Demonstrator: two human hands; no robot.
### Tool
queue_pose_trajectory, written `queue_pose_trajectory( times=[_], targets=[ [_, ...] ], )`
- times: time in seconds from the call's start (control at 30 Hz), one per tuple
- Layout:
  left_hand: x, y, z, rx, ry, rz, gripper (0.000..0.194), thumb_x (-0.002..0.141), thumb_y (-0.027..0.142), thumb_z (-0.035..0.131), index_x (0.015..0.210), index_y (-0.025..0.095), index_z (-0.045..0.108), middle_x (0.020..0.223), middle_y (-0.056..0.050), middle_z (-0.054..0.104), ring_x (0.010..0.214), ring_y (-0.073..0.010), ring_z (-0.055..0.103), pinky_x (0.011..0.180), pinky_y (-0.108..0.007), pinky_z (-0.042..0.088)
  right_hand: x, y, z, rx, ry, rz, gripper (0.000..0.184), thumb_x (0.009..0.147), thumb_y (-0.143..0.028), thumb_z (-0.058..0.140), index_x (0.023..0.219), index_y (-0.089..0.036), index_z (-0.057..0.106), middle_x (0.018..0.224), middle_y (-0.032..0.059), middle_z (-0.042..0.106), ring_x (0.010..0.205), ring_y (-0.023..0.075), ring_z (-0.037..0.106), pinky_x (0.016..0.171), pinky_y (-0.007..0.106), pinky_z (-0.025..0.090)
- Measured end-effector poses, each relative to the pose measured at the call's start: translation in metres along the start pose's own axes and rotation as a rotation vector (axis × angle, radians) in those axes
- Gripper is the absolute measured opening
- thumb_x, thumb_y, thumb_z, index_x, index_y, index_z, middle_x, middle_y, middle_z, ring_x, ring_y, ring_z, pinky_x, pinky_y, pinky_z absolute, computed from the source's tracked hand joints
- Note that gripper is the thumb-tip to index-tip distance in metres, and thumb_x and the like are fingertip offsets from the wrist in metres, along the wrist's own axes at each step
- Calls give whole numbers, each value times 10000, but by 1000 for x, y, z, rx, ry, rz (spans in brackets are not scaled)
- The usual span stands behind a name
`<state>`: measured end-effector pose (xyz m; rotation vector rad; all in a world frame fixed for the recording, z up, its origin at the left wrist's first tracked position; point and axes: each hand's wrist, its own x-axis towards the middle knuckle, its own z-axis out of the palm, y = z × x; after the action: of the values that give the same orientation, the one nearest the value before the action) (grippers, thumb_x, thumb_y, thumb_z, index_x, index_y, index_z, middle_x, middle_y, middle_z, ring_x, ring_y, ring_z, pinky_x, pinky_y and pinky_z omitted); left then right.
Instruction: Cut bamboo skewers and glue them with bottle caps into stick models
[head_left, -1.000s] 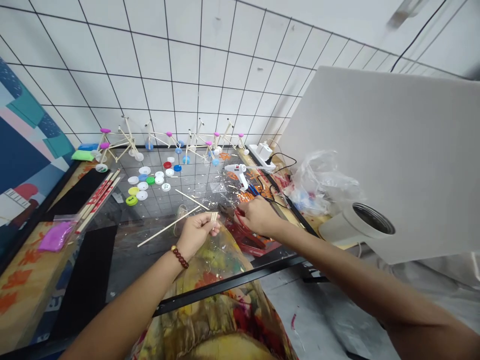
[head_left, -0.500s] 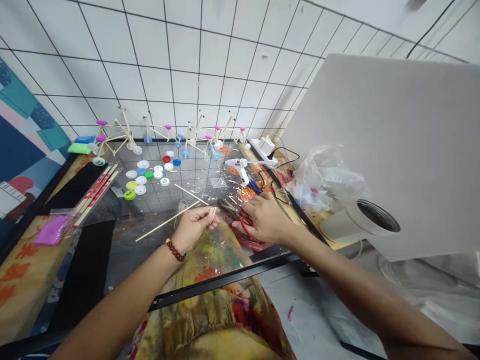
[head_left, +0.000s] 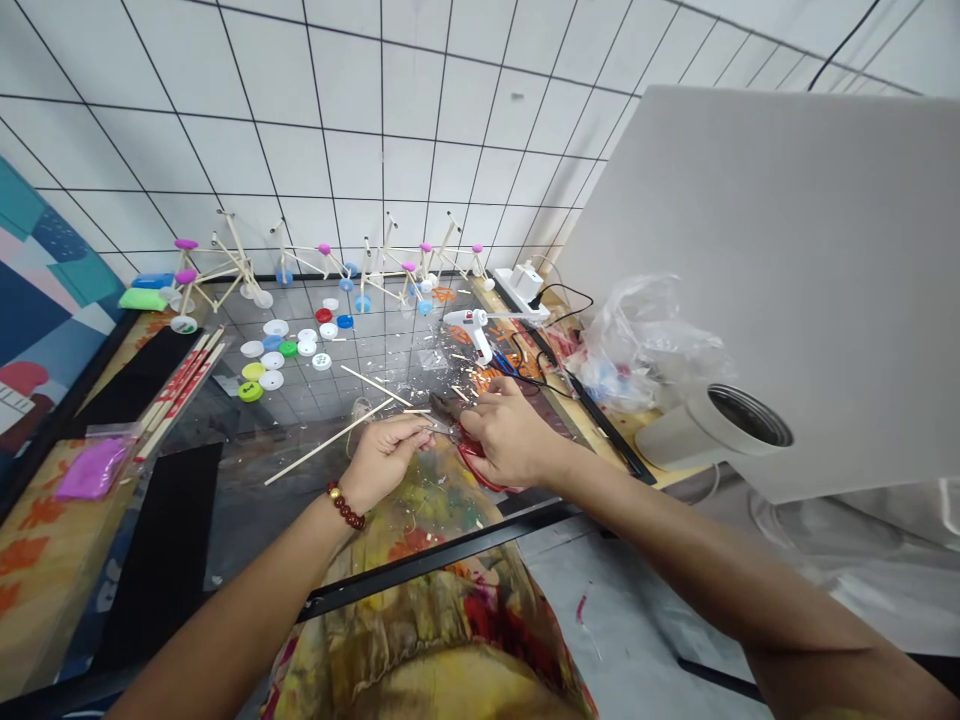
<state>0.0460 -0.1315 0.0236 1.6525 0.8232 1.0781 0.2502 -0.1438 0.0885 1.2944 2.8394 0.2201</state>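
My left hand (head_left: 386, 455), with a bead bracelet at the wrist, is closed in a pinch on short wooden stick pieces, mostly hidden by the fingers now. Red-handled scissors (head_left: 444, 428) are gripped in my right hand (head_left: 510, 435), their blades pointing left at the left fingertips. Whether the blades touch the pieces cannot be made out. A dark metal tool tip (head_left: 444, 405) lies just beyond the blades. Close to my left hand, a long thin wooden stick (head_left: 322, 450) rests on the glass tabletop, with a shorter stick (head_left: 375, 383) crossing its far end.
Bottle caps (head_left: 271, 380) lie at centre left. Several stick frames with cap wheels (head_left: 240, 275) line the wall. A white glue gun (head_left: 471, 325), a power strip (head_left: 521, 295) and plastic bags (head_left: 637, 340) are right. Sticks (head_left: 184, 390) and a purple clay packet (head_left: 94, 468) lie left.
My right hand has taken up the scissors and swung them left, so the blades now reach my left fingertips. My left hand keeps its pinch; the camera view has shifted slightly.
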Motion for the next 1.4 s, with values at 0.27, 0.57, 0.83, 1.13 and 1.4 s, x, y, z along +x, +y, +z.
queue_pose_trajectory(
  times=[0.27, 0.57, 0.83, 1.13, 1.4],
  targets=[
    [0, -6, 2, -118, 8, -180, 258, 807, 369, 646, 674, 152, 686, 678, -41, 663, 641, -137, 593, 622, -243, 486, 1, 4, 18, 23, -15, -40, 294, 830, -334, 480, 741, -126, 668, 615, 96, 661, 566, 182, 510, 845, 373, 295],
    [2, 4, 4, -271, 66, -272, 276, 724, 419, 750, 752, 146, 730, 690, -40, 687, 626, -125, 611, 615, -245, 508, 0, 10, 19, -42, 23, 216, 415, 951, -447, 424, 806, -145, 668, 729, 115, 715, 722, 222, 634, 829, 349, 341],
    [3, 5, 2, -577, 162, -481, 363, 595, 330, 866, 856, 125, 719, 773, -73, 738, 683, -166, 704, 648, -260, 559, -36, 56, 18, -129, -385, 645, 487, 954, -511, 395, 1038, -112, 662, 980, 211, 736, 944, 332, 695, 815, 418, 427],
    [5, 4, -5, -605, 217, -556, 278, 647, 240, 828, 863, 113, 708, 818, -96, 755, 756, -185, 724, 700, -270, 568, -46, 79, 19, 16, -585, 619, 275, 759, -425, 690, 865, -179, 751, 845, 145, 741, 813, 274, 699, 646, 313, 441],
    [5, 4, -2, -608, 271, -571, 352, 639, 253, 844, 934, 116, 710, 837, -97, 759, 777, -166, 711, 762, -282, 546, -31, 42, -1, 42, -110, 599, 496, 770, -473, 719, 1178, -198, 654, 979, 152, 731, 912, 316, 683, 737, 387, 495]
  ],
)
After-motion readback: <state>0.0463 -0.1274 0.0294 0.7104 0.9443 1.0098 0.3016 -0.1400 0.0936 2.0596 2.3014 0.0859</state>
